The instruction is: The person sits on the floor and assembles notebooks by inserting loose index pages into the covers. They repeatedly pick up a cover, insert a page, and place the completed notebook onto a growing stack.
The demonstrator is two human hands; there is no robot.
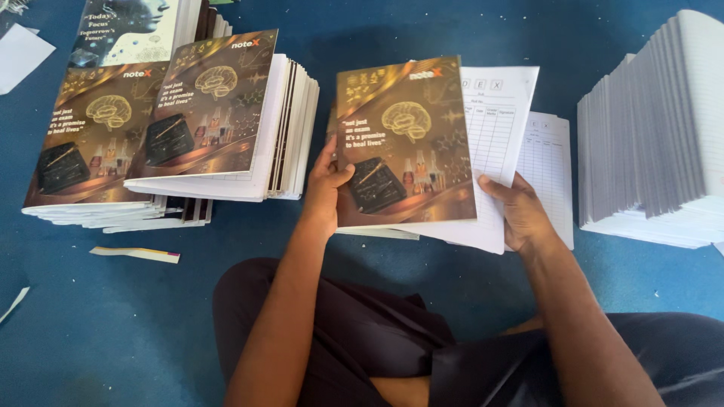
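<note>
The person's dark-trousered lap (392,347) lies just below the brown brain-cover notebook (403,143), which both hands hold up over the blue floor (113,332). The left hand (326,188) clasps the notebook's left edge, thumb on the cover. The right hand (520,212) grips the printed white sheets (501,113) fanned out behind the notebook's right edge. Left of the notebook sit stacks of matching notebooks (219,120); right of it, a stack of white page blocks (652,136).

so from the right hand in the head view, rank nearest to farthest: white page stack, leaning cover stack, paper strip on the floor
From the right hand:
1. White page stack, just to its right.
2. Leaning cover stack, across to the left, beyond the left hand.
3. Paper strip, farthest, low on the left of the blue floor.
</note>
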